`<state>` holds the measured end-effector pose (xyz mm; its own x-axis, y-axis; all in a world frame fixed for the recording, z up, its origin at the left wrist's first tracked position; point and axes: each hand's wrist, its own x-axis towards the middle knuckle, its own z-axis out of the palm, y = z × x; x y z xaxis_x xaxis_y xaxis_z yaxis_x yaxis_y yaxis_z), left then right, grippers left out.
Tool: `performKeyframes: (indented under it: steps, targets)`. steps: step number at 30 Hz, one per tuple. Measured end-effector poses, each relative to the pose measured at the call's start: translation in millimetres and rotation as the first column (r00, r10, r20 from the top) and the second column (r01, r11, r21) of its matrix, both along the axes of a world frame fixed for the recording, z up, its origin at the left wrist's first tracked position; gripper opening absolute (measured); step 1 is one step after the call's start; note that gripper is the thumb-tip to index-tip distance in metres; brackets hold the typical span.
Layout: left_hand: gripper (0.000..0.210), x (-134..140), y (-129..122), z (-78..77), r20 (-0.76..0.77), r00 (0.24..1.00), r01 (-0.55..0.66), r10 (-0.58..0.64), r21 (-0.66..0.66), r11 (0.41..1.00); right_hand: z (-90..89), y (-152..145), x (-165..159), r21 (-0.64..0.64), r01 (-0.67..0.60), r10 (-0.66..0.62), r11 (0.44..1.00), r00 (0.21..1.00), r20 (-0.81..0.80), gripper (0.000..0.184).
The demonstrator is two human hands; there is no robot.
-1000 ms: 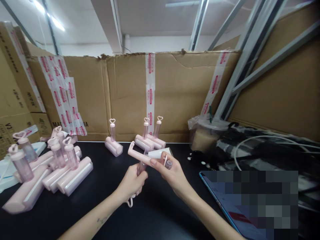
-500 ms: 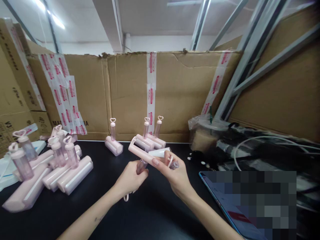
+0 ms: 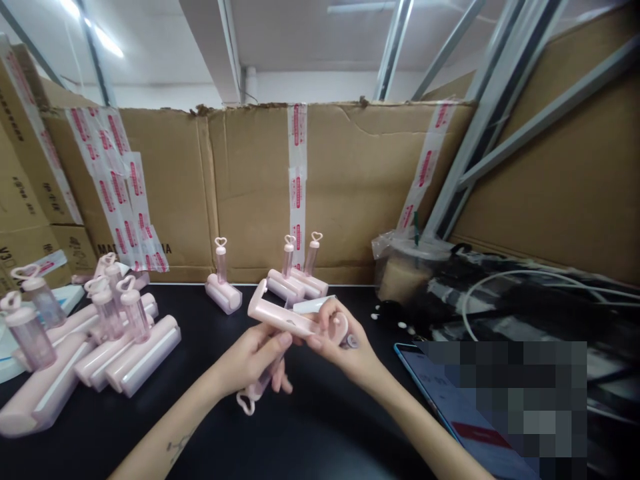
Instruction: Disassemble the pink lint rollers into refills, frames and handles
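Observation:
In the centre, my right hand [image 3: 353, 343] grips the right end of a pink lint roller frame [image 3: 283, 317], whose left end bends upward. A white sheet or roll [image 3: 315, 305] shows just behind the frame at those fingers. My left hand [image 3: 257, 360] is closed around a clear pink handle [image 3: 260, 387], its heart-shaped loop [image 3: 245, 403] hanging below the palm. That thumb and the fingertips touch the frame's underside. How handle and frame meet is hidden by the fingers. A small round clear end [image 3: 351, 341] sticks out by my right palm.
Several pink lint rollers [image 3: 145, 357] with upright heart-loop handles lie at the left. One lint roller [image 3: 223, 294] and two others [image 3: 287, 287] stand by the cardboard wall [image 3: 250, 187]. To the right are a drink cup [image 3: 405, 277], a phone [image 3: 440, 400] and cable clutter [image 3: 515, 300].
My left hand has turned and come up against the frame, its thumb now on the frame's near side. The heart loop has swung slightly left. The frame has shifted a little left with the view.

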<state>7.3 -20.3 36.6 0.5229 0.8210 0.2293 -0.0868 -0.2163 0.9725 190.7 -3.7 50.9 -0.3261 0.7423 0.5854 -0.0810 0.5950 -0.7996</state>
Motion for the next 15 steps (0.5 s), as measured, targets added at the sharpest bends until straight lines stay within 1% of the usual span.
performKeyframes:
  steps: [2, 5, 7, 8, 10, 11, 12, 14, 15]
  targets:
    - [0.041, -4.0, -0.6, 1.4, -0.015, 0.998, -0.056, 0.058, 0.094, 0.994, 1.6, -3.5, 1.6, 0.026, -0.057, 0.057, 0.998, 0.998, 0.031, 0.032]
    - [0.037, -9.2, -2.5, 1.3, -0.104, 0.993, -0.042, 0.059, 0.155, 0.987, 3.8, -9.6, 2.4, 0.065, -0.123, 0.117, 0.990, 0.990, 0.085, 0.032]
    - [0.036, -11.8, -3.5, 1.6, -0.160, 0.985, -0.027, 0.064, 0.224, 0.974, 5.1, -11.4, 4.0, 0.125, -0.107, 0.088, 0.986, 0.986, 0.143, 0.030]
    - [0.036, -12.8, -3.7, 1.9, -0.171, 0.981, -0.041, 0.092, 0.280, 0.959, 5.9, -11.3, 5.8, 0.167, -0.085, 0.059, 0.982, 0.986, 0.159, 0.031]
    - [0.037, -14.4, -3.2, 2.6, -0.183, 0.964, -0.106, 0.192, 0.396, 0.912, 8.8, -9.3, 11.8, 0.233, -0.017, -0.016, 0.972, 0.990, 0.140, 0.044]
    - [0.037, -15.0, -2.5, 2.9, -0.189, 0.950, -0.143, 0.247, 0.438, 0.887, 11.3, -7.9, 16.1, 0.241, 0.032, -0.054, 0.970, 0.995, 0.085, 0.049]
    - [0.037, -15.5, -1.8, 3.0, -0.198, 0.935, -0.177, 0.295, 0.462, 0.869, 14.9, -6.4, 20.9, 0.225, 0.098, -0.099, 0.969, 0.995, -0.007, 0.045]
    - [0.034, -16.1, -0.1, 2.9, -0.237, 0.897, -0.219, 0.373, 0.492, 0.842, 25.0, -4.1, 30.8, 0.127, 0.217, -0.183, 0.968, 0.955, -0.234, 0.019]
    - [0.032, -16.0, 0.8, 2.7, -0.260, 0.879, -0.223, 0.400, 0.517, 0.826, 30.9, -3.7, 35.1, 0.073, 0.251, -0.211, 0.965, 0.914, -0.345, 0.018]
